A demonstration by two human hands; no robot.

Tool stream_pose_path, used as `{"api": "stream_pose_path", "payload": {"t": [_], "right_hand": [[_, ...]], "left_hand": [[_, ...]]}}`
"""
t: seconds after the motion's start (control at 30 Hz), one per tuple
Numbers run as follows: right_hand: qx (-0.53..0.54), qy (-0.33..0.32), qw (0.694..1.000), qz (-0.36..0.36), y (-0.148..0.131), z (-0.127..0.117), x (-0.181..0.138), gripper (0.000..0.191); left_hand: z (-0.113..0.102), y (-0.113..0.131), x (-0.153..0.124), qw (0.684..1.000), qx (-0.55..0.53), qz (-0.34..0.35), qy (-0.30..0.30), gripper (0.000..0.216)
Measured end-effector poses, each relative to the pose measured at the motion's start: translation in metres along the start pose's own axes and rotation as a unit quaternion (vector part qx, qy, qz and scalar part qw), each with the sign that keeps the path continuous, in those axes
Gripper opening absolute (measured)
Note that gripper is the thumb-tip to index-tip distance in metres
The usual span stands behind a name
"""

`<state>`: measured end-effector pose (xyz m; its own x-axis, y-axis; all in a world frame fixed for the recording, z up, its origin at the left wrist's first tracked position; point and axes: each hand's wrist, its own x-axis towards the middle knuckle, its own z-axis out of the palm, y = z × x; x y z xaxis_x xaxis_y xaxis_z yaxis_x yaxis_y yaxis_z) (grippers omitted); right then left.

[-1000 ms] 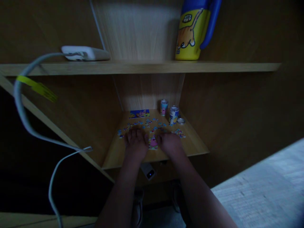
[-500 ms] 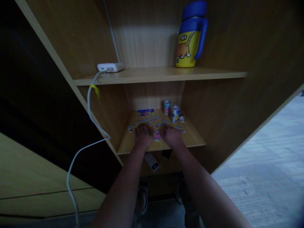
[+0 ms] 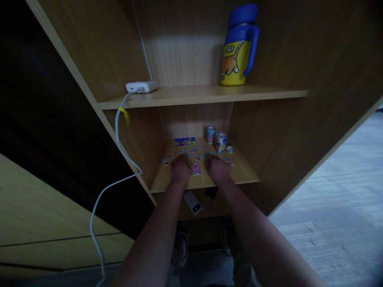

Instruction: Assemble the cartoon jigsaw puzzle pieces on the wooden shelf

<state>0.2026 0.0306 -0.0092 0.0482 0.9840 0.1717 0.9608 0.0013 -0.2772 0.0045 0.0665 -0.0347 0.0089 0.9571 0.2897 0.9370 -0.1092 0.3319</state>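
Observation:
On the lower shelf lies a small joined patch of jigsaw puzzle [image 3: 196, 169] with a pink figure on it. My left hand [image 3: 180, 167] rests just left of this patch, its fingers curled down and too dark to read. To the right of it is my right hand [image 3: 218, 168], fingers bent together among the pieces; whatever they pinch is hidden. Loose puzzle pieces [image 3: 194, 151] are scattered beyond both hands, and more pieces [image 3: 228, 161] lie right of my right hand. Behind them is a flat colourful picture card [image 3: 184, 142].
Two printed cans [image 3: 221, 142] stand at the back right, near a round metal lid [image 3: 229, 149]. Above, the upper shelf [image 3: 191, 95] holds a blue-yellow mug [image 3: 236, 52] and a white device [image 3: 141, 87] with a hanging cable [image 3: 118, 139]. A power bank [image 3: 193, 202] sits below.
My right hand's fingers have shifted slightly forward, away from the pink patch, and more of that patch shows. My left hand stays about where it was. The camera view has shifted a little.

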Motion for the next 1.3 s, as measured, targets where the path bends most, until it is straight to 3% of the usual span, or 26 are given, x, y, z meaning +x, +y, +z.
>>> {"api": "stream_pose_path", "payload": {"t": [0.33, 0.67, 0.97, 1.3], "right_hand": [[0.013, -0.024, 1.000, -0.014, 0.000, -0.004, -0.001, 0.052], [0.077, -0.002, 0.996, -0.040, 0.007, 0.003, 0.002, 0.029], [0.219, 0.027, 0.968, -0.121, 0.021, 0.009, 0.006, 0.028], [0.300, 0.030, 0.946, -0.116, 0.030, 0.027, 0.017, 0.019]], "left_hand": [[-0.001, -0.008, 0.005, 0.999, -0.025, 0.034, 0.021, 0.037], [-0.007, -0.003, 0.001, 1.000, -0.012, 0.011, 0.004, 0.034], [-0.012, 0.000, -0.003, 0.999, -0.040, 0.008, 0.005, 0.032], [-0.024, 0.002, -0.014, 0.998, -0.057, 0.009, 0.036, 0.024]]}}
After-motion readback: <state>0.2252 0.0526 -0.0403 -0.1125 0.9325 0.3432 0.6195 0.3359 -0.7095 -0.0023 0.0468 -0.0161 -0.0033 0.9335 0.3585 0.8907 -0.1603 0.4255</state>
